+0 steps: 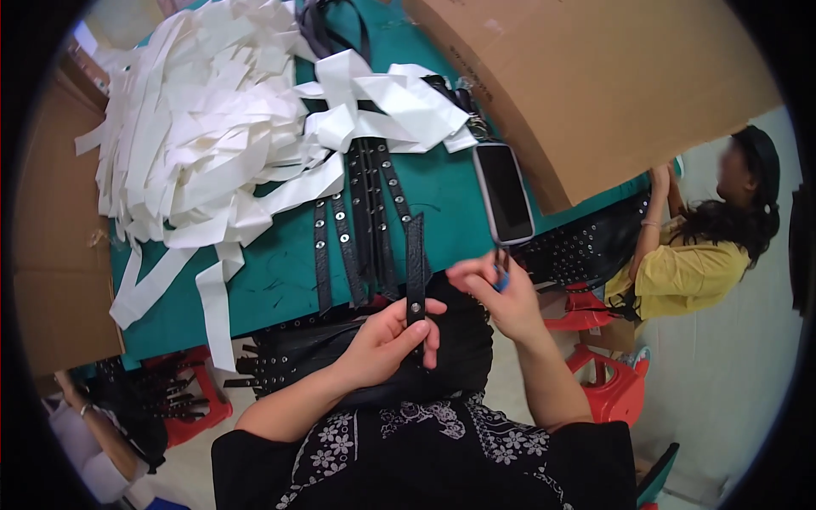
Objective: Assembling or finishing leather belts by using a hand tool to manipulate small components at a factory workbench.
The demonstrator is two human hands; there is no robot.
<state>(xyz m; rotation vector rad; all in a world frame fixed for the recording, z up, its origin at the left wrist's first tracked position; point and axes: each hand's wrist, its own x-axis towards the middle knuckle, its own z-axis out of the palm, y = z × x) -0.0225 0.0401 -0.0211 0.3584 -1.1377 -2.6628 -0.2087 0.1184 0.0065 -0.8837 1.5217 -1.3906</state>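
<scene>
My left hand [381, 344] pinches a black leather strap [416, 268] between thumb and fingers, and its upper end points away from me. A silver eyelet shows on the strap just above my thumb. To the right, my right hand [514, 306] is closed around small scissors [501, 270] with a blue part at the fingers and dark blades pointing away; the grip is partly hidden. The scissors are apart from the strap. Beyond my hands, several black eyeletted straps [367, 221] lie side by side on the green table [272, 293], partly under white strips.
A big heap of white strips [204, 119] covers the table's left; some hang over its edge. A phone [506, 195] lies at right, beside a cardboard box [595, 76]. Red stools [608, 382] stand on the floor. A person in a yellow top [693, 272] sits at right, another person [98, 442] at lower left.
</scene>
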